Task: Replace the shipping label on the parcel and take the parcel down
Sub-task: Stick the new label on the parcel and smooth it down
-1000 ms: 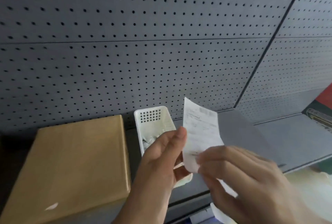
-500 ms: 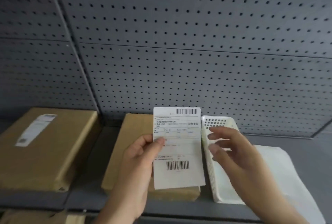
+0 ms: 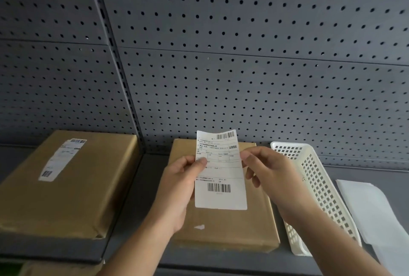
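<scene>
A white shipping label (image 3: pixel 221 178) with two barcodes is held upright above a brown paper-wrapped parcel (image 3: pixel 234 222) lying flat on the grey shelf (image 3: pixel 137 209). My left hand (image 3: pixel 181 185) pinches the label's left edge with thumb on its face. Fingers of my right hand (image 3: pixel 270 176) grip its right edge. The parcel's top is bare except for a small white scrap near its front. A second brown parcel (image 3: pixel 73 187) at the left carries a stuck-on label (image 3: pixel 62 158).
A white perforated plastic basket (image 3: pixel 314 187) stands right of the middle parcel. White sheets (image 3: pixel 376 209) lie at the far right of the shelf. A grey pegboard wall (image 3: pixel 243 65) and an upright post (image 3: pixel 115 58) rise behind.
The view has swung left from the basket to both parcels. My right hand, apart from the label half a second ago, now grips its right edge; the label sits higher over the middle parcel.
</scene>
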Motion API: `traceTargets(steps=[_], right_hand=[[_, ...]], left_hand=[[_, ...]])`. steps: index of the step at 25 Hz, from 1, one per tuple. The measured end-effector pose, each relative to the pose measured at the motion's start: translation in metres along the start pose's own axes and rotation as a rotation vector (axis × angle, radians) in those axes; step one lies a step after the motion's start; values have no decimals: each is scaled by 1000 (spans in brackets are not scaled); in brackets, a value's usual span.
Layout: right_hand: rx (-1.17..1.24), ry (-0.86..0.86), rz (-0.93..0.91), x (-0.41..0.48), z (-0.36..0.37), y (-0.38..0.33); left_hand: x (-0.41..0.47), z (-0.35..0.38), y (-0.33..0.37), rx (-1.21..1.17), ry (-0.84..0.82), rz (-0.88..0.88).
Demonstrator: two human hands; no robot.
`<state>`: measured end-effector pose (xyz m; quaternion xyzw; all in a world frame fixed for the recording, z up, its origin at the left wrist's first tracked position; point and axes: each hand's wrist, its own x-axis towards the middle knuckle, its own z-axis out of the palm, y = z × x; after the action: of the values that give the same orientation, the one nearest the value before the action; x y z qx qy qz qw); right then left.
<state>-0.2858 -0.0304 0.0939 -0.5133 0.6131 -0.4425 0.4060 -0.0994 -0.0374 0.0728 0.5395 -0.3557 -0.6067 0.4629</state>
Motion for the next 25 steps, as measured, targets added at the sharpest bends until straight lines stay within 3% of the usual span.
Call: traceTargets(steps=[7,15,25], right_hand=[[-33,73,95,27,7,25],[-179,92,80,37,13,46],[-439,109,10,37,22,49]], left_hand=[[29,-6,-8,206,-28,44],[53,-20,-10,831,-31,264],[64,-17,-20,1015,58,320]])
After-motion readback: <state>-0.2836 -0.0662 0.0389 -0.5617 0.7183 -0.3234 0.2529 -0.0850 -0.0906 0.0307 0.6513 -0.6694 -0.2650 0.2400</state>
